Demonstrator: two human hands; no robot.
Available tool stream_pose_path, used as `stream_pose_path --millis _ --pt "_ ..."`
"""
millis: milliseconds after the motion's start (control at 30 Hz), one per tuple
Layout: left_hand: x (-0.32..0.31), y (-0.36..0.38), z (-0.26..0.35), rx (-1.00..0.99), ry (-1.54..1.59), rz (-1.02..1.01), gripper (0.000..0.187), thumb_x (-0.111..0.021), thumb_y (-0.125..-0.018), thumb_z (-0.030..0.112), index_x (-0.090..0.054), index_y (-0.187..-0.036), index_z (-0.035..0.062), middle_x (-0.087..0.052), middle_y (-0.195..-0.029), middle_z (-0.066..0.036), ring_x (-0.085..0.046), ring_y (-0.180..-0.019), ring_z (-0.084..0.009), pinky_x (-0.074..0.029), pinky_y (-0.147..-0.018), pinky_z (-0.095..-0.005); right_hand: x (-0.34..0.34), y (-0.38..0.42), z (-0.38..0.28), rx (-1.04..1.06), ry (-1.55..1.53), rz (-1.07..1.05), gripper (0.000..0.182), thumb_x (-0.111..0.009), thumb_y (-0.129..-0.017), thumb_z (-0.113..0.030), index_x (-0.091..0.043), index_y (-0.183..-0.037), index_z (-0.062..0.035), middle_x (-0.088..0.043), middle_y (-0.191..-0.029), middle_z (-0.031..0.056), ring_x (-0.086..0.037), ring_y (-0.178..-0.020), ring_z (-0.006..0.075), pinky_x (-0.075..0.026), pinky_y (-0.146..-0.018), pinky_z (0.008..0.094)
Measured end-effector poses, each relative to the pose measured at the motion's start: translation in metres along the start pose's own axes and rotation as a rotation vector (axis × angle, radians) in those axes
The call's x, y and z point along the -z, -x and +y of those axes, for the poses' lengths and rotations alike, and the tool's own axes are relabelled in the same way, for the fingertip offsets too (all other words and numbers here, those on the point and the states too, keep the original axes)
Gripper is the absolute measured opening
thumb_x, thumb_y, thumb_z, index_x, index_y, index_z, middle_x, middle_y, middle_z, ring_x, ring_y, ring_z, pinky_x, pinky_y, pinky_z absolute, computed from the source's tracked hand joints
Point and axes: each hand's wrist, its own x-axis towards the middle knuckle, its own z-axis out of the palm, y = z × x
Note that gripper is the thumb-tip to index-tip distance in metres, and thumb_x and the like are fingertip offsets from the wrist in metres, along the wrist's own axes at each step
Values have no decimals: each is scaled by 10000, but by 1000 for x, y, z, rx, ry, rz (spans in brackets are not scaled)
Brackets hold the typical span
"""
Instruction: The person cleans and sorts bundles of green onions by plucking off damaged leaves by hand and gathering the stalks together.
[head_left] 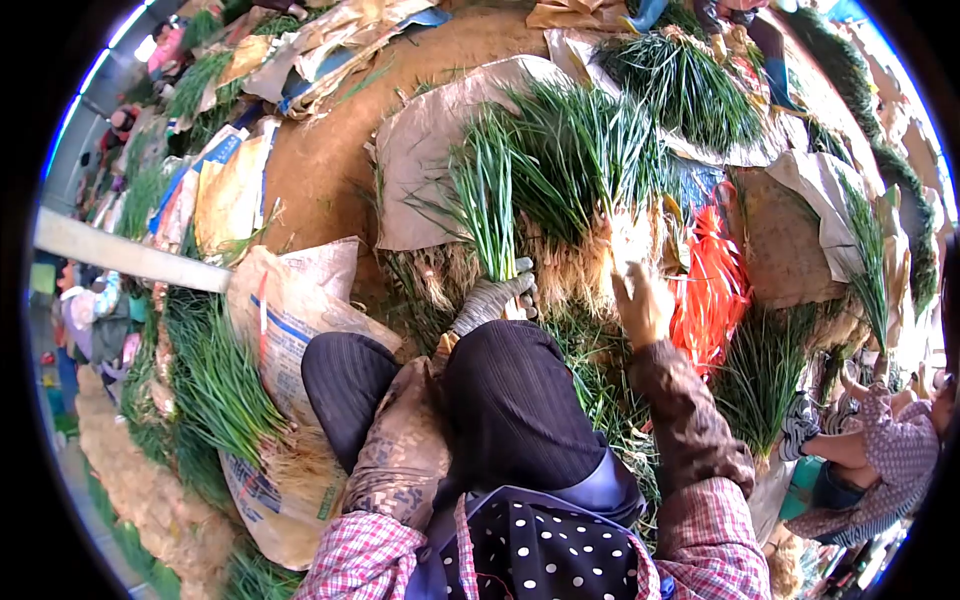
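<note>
My left hand [494,298], in a grey glove, is closed around the lower part of a bunch of long green onions [487,195], whose leaves point up and away from me. My bare right hand [643,300] is at the roots of a large pile of green onions [590,150]; its fingers are partly spread, and whether a stalk is between them is too small to tell. The pile lies on a pale sack [425,150], roots toward me. Just right of my right hand hang bright red plastic strips [708,290].
More green onions lie on a printed sack [290,320] at the left and in a heap [680,90] at the upper right. A person [870,450] sits at the lower right. A pale pole [130,252] crosses the left side. Other people are in the far left background.
</note>
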Motion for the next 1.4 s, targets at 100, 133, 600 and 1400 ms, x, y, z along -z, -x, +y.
stream_pose_path --millis 100,133,600,1400 --pt "-16 18 10 1 14 -18 338 -695 -787 43 -581 -1105 46 -625 -777 -65 -601 -626 -157 -514 -520 -301 -30 -70 4 -126 56 -119 307 -620 -843 -379 -606 -920 -83 -653 -761 113 -621 -660 272 -482 -589 384" --pt "-19 19 10 3 12 -6 331 -693 -789 42 -584 -1100 46 -627 -774 -66 -604 -631 -158 -512 -520 -299 -36 -76 1 -260 14 -229 299 -615 -850 -376 -611 -894 -80 -654 -733 105 -613 -612 249 -478 -557 367" --pt "-9 2 -5 39 -183 88 249 -745 -743 59 -620 -956 27 -657 -809 -61 -615 -710 -162 -490 -608 -302 -14 19 -70 -181 -771 -558 584 -543 -871 -512 -566 -1114 18 -657 -927 210 -647 -844 288 -513 -750 357" --pt "-13 17 4 103 -23 117 245 -725 -770 96 -609 -975 30 -638 -729 -46 -590 -568 -150 -524 -533 -316 -59 11 -33 -86 -91 -115 415 -637 -853 -357 -565 -1165 -93 -590 -607 3 -541 -517 105 -475 -477 216"
